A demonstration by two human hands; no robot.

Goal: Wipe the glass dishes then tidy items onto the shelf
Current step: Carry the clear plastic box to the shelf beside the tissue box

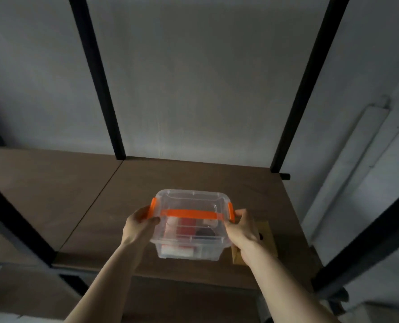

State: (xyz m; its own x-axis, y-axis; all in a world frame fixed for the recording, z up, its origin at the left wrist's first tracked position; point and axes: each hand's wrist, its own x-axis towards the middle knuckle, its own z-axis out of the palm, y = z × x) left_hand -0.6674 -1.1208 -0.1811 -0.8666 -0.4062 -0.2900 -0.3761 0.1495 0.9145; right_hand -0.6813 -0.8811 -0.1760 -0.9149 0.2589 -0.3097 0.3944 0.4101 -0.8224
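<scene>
**At the shelf: clear box held in both hands**

Lower centre of frame: clear plastic storage box [190,226] with orange handle [191,214] across the lid and an orange latch on each end. I'm holding it with both hands, one per end.

- My left hand [139,226]: closed on the left end of the box, thumb lying on the lid edge just below the left latch [153,207], fingers wrapped round the side.
- My right hand [242,227]: closed on the right end, fingertips at the right latch [231,212], palm against the side wall.
- Lid is on. Contents seen through the plastic: something white low left, a red patch in the middle, a dark shape to the right. Too blurred to identify.
- Box sits over the brown shelf board [170,176]. Can't tell if the base is touching the board or just above it.
- Flat tan cardboard piece [267,238] lies on the board just right of the box, partly under my right wrist.
- Black uprights [96,78] run from top of frame down to the back of the board, left and right of centre; more black frame at both lower edges.
- Grey wall [198,66] behind, filling the upper frame. Pale conduit or pipe [354,159] runs diagonally down the wall at right.
- Lighting is dim; no glass dishes in view.
</scene>
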